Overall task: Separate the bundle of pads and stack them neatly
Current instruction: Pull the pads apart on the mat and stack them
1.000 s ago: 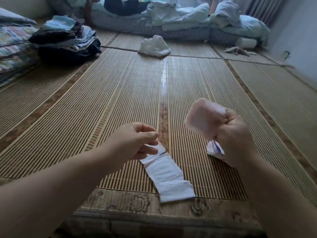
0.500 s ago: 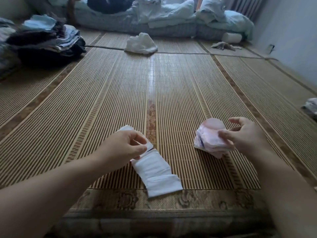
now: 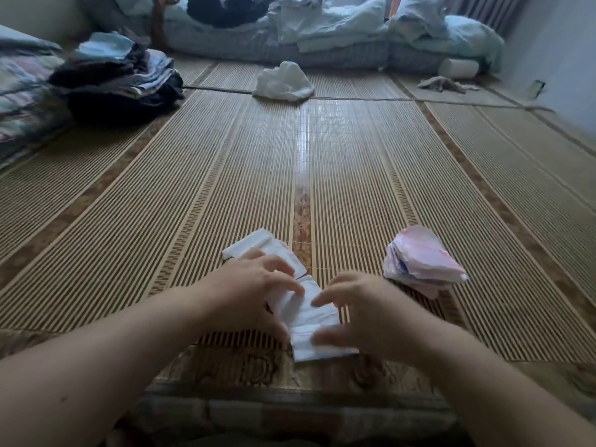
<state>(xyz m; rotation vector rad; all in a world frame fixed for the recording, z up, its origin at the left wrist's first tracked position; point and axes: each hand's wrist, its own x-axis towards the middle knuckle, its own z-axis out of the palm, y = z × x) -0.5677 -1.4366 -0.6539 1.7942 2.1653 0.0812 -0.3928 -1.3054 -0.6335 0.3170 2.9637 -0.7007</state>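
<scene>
A long white unfolded pad (image 3: 309, 321) lies on the woven mat (image 3: 225, 188) near its front edge, angled from upper left to lower right. My left hand (image 3: 258, 288) rests on its middle with fingers spread. My right hand (image 3: 358, 312) touches its lower right end, fingers apart, thumb near the pad's edge. A small pile of pink wrapped pads (image 3: 422, 262) sits on the mat just right of my right hand, free of both hands.
A crumpled white cloth (image 3: 283, 81) lies mid-mat at the back. Folded clothes (image 3: 119, 82) are stacked at the back left beside patterned bedding (image 3: 22, 98). A mattress with blue bedding (image 3: 322, 33) runs along the back. A grey rag (image 3: 443, 83) and a wall are at the right.
My right hand set the pink pads down on the mat, let go and moved left onto the white pad. My left hand slid down along the white pad.
</scene>
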